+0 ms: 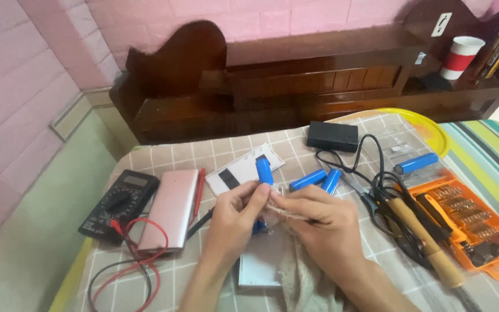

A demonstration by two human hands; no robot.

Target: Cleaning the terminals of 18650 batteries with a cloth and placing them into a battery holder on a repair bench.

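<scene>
The bench (pixel 163 153) is covered by a beige cloth with a grid of thin lines. At its left lies a black multimeter (pixel 119 205), its red and black leads (pixel 128 260) looping toward the near edge. Just beside it lies a pink metal case (pixel 171 208), with a red pen (pixel 199 193) along its right side. A white card (pixel 244 169) lies further back. Two blue batteries (pixel 319 180) lie side by side near the middle, another (pixel 416 163) further right. A black box (pixel 332 136) sits near the far edge. To the right lie a wooden-handled soldering iron (pixel 428 242), black cables (pixel 376 173) and an orange screwdriver kit (pixel 469 228).
</scene>
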